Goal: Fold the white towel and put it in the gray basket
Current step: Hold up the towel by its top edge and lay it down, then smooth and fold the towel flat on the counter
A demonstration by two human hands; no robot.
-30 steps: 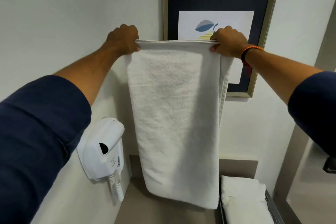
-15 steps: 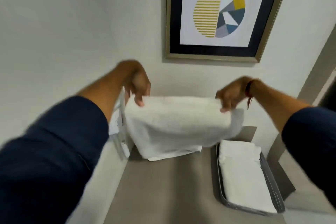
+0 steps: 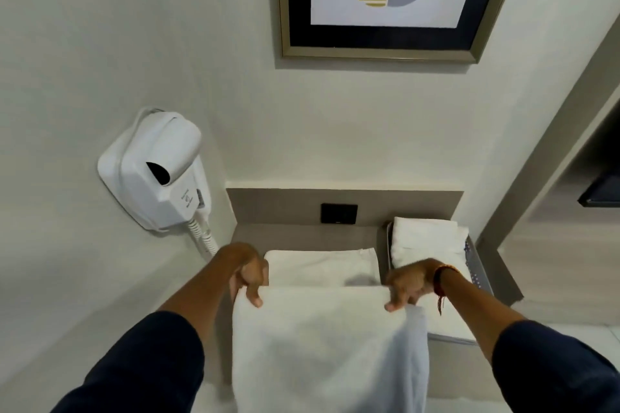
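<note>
left hand (image 3: 250,278): pinching white towel (image 3: 328,345) corner, 9 o'clock
right hand (image 3: 407,285): pinching opposite corner, 3 o'clock
gray basket (image 3: 481,273): 2 o'clock

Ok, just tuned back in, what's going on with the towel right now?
A person in dark blue sleeves is mid-fold. The left hand and right hand each pinch a corner of the white terry towel, holding its near part raised while its far part lies flat on the grey-brown counter. The gray perforated basket sits to the right and already holds another folded white towel. This one isn't in it yet.
</note>
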